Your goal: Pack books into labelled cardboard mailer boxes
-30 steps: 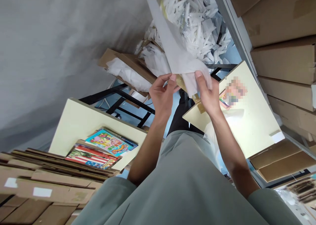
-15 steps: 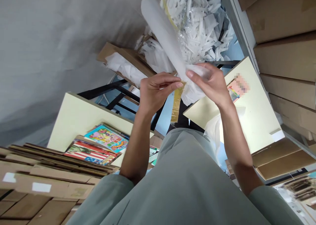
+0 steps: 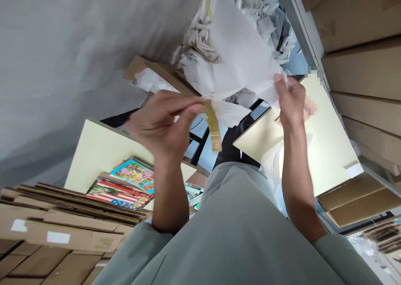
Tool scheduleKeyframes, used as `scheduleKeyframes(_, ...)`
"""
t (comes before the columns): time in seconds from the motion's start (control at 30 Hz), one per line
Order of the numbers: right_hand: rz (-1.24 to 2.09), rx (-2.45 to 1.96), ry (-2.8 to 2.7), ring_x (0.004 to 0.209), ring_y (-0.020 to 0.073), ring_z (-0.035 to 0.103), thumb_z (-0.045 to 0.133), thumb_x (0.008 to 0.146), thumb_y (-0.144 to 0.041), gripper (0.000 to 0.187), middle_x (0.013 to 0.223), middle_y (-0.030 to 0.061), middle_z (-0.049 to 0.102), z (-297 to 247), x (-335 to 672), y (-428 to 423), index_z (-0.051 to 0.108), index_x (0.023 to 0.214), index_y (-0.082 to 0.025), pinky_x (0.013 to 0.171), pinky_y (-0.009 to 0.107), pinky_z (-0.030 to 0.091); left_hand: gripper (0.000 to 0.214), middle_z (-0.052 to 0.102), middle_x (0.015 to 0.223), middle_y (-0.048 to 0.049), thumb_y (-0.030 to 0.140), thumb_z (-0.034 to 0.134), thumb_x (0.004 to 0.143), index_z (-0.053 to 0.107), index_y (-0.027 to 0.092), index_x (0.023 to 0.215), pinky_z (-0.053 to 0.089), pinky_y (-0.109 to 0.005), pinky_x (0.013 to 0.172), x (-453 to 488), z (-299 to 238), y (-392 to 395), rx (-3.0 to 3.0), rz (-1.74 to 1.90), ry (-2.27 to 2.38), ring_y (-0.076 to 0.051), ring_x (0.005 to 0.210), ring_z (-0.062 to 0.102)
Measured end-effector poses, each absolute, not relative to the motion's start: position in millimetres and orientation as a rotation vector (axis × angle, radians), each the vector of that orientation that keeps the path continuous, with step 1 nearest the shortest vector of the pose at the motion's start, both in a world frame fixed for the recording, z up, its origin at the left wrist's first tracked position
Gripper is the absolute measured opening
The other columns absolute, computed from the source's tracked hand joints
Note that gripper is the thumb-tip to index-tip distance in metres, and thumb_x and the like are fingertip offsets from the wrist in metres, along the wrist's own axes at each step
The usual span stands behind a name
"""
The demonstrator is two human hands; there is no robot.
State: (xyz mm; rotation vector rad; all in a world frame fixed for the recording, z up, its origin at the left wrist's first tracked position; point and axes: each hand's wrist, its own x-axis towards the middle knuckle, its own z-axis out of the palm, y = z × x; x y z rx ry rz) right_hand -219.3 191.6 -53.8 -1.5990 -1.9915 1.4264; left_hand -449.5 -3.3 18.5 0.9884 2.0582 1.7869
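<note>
A tear in the thin white sheet [image 3: 242, 47] seems the likeliest mishap: it is stretched between both hands, and a pull on the pinched corner could split it if the tape strip [image 3: 213, 128] is stuck fast there. Whether the two are joined at the fingertips or merely pinched together cannot be told. The tape's free end is left dangling and curled, so it could be folded onto itself or caught on the sheet's loose near flap, which hangs just beside it. Should the right-side grip be lost, the light sheet could be dropped toward the heap of white scraps [image 3: 265, 9] beyond, where it would be hard to pick out.

The tape strip is pinched between thumb and fingers of the left hand [image 3: 166, 126], which is slightly blurred; the strip is hung from the fingertips on their right, its lower end pointing near, over the gap between the left bench [image 3: 90, 155] and the right bench [image 3: 332, 164]. By the right hand [image 3: 291, 99], the sheet's right edge is gripped under the thumb. Most of the sheet is spread to the far side, between the two hands.
</note>
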Motion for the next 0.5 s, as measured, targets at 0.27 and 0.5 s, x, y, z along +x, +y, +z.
scheduleKeyframes(0.27, 1.337, -1.573, -1.965, 0.098, 0.0292, 0.076, 0.060, 0.110, -0.079, 0.054, 0.097, 0.0073, 0.075, -7.4, -198.0, 195.5, 0.074, 0.110, -0.027, 0.081, 0.044, 0.064, 0.057, 0.070, 0.071, 0.0044, 0.067, 0.107, 0.074, 0.082, 0.017, 0.084, 0.057, -0.019, 0.048, -469.1, 7.6, -10.1, 0.401, 1.906, 1.909, -0.008, 0.056, 0.063)
scheduleKeyframes(0.5, 1.717, -1.081, -2.227, 0.139, 0.0286, 0.072, 0.071, 0.103, -0.033, 0.071, 0.160, 0.0010, 0.068, 62.0, -256.2, 155.1, 0.051, 0.170, -0.043, 0.124, 0.050, 0.062, 0.043, 0.077, 0.083, -0.0034, 0.056, 0.100, 0.091, 0.080, 0.018, 0.096, 0.066, -0.028, 0.070, -449.6, 25.7, -6.4, 0.343, 1.561, 1.509, -0.015, 0.073, 0.076)
